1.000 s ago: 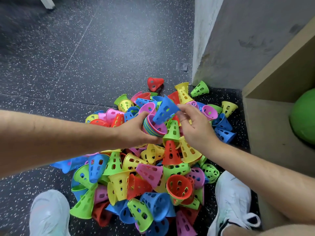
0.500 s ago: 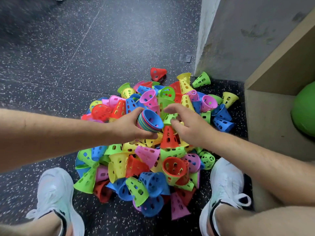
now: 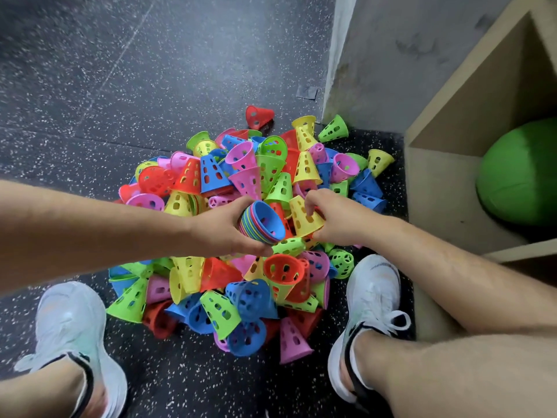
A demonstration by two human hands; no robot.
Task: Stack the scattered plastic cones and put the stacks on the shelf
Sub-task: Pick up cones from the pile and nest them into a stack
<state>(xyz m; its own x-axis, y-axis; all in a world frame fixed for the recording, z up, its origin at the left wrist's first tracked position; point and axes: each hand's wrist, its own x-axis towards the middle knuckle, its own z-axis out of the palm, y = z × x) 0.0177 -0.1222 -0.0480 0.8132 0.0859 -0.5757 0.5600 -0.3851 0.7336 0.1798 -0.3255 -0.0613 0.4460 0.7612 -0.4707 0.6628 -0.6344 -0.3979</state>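
The left hand (image 3: 223, 230) is curled round a nested stack of cones (image 3: 262, 222), blue rim outermost, above the middle of the cone pile (image 3: 241, 297). Just beside it, the right hand (image 3: 337, 221) pinches a yellow cone (image 3: 301, 217) on the pile. The pile lies on the speckled floor (image 3: 150, 86). The shelf (image 3: 437, 182), right of the pile, holds a green ball (image 3: 518, 176).
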